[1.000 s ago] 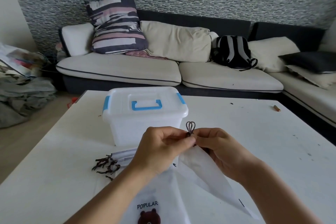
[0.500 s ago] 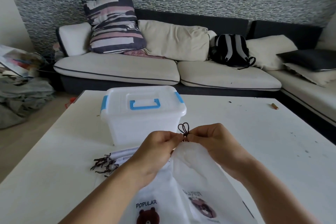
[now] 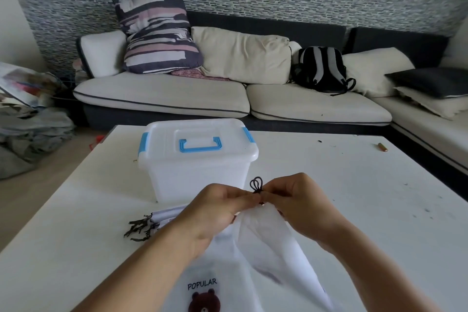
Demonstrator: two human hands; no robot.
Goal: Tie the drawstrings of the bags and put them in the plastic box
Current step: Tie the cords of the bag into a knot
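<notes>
- Fingertips of both hands are meeting at the gathered mouth of a white fabric drawstring bag (image 3: 273, 243), just in front of the box.
- With my left hand (image 3: 215, 213) I am pinching the bunched neck of that bag, fingers curled round the cloth and the cord.
- With my right hand (image 3: 296, 202) I am pinching the dark brown drawstring (image 3: 256, 183) from the other side, thumb and fingers curled onto it; two small loops of the cord are standing up above my fingertips.
- I am holding the bag's mouth lifted off the white table (image 3: 354, 210), while its body is trailing down toward me.
- Under it, a second white bag printed with the word POPULAR and a brown bear (image 3: 205, 294) is lying flat on the table, close to my left forearm.
- To the left, a small stack of more white bags with dark frayed cord ends (image 3: 141, 227) is lying on the table, its cord ends pointing left.
- Beyond my hands, a translucent white plastic box with a blue handle and blue side clips (image 3: 197, 157) is sitting on the table with its lid on.
- Behind the table, a cream and dark sofa (image 3: 162, 94) is carrying a striped pillow (image 3: 157, 33) and a black and grey backpack (image 3: 320, 68).
</notes>
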